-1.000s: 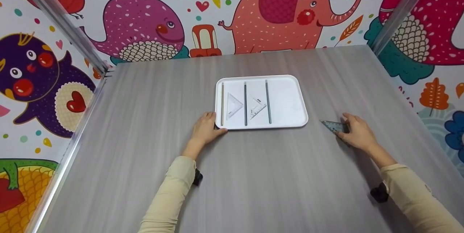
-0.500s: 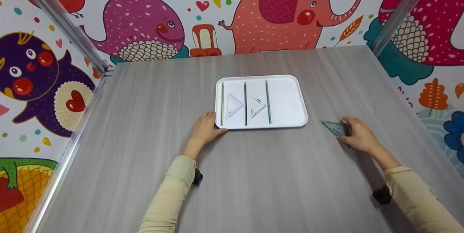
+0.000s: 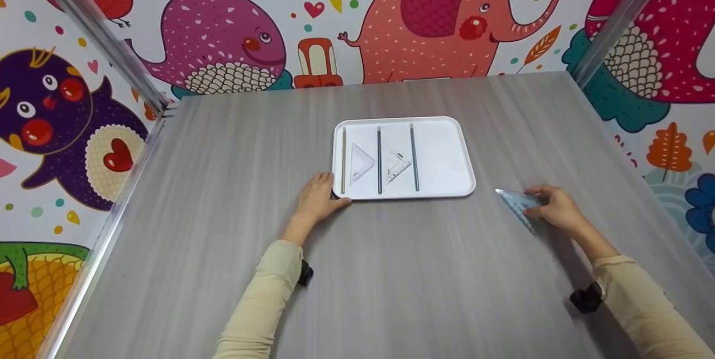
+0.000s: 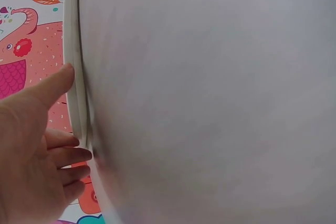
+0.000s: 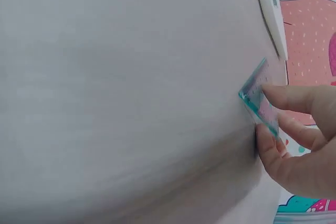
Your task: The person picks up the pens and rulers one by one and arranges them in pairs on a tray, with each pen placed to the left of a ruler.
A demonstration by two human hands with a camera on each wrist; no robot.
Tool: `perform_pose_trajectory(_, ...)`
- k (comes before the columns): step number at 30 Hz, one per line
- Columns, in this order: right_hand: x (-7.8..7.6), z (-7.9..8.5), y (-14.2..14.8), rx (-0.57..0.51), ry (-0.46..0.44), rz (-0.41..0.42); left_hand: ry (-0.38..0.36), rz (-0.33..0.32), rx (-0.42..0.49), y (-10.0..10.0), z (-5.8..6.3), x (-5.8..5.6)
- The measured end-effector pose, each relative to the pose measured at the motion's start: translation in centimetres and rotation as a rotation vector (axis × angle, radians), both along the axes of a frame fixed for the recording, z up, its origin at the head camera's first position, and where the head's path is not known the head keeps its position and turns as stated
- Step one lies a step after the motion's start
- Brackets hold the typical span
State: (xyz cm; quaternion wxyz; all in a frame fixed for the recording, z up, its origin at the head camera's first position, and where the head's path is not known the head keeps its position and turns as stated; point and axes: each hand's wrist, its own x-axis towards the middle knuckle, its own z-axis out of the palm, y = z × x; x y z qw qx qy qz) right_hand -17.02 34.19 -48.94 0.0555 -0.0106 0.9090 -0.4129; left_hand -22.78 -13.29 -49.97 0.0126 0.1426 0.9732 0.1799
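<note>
In the head view, a white tray [image 3: 444,161] holds three pencils lying parallel: a golden-brown pencil [image 3: 343,161], a dark pencil [image 3: 380,161] and a greenish pencil [image 3: 414,158]. Between them lie two clear set squares, the left set square [image 3: 362,163] and a smaller set square [image 3: 398,167]. My left hand [image 3: 317,198] rests at the tray's near left corner, thumb along the front rim, fingers against the left side. Right of the tray, my right hand [image 3: 554,208] pinches a bluish transparent set square [image 3: 515,202]. The right wrist view shows this set square [image 5: 253,94] tilted between thumb and fingers.
Everything stands on a grey wood-grain table [image 3: 424,269]. Printed animal walls rise behind it and at both sides, with a metal post [image 3: 95,35] at the back left and another post [image 3: 625,21] at the back right.
The bluish set square has tilted in my right hand, and its near corner now shows clear of the fingers. The right hand shifted slightly; left hand and tray stay put.
</note>
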Motion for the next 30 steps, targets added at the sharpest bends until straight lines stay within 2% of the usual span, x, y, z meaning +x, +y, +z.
perform_pose_trajectory(4,0.3,0.1,0.4,-0.226,-0.114,-0.021,0.023,0.001,-0.005,0.0,0.0,0.0)
perform_pose_trajectory(7,0.3,0.0,0.6,-0.382,-0.165,-0.036,0.042,0.000,-0.014,-0.1,-0.1,0.0)
perform_pose_trajectory(13,0.6,0.3,0.6,-0.642,-0.285,-0.078,0.027,-0.009,-0.025,-0.1,0.0,0.0)
perform_pose_trajectory(23,0.8,1.7,-0.9,-0.934,-0.369,-0.147,0.031,-0.006,-0.021,-0.1,0.0,0.0)
perform_pose_trajectory(30,0.9,2.2,-2.5,-0.997,-0.396,-0.143,0.041,-0.012,-0.023,-0.1,0.0,-0.1)
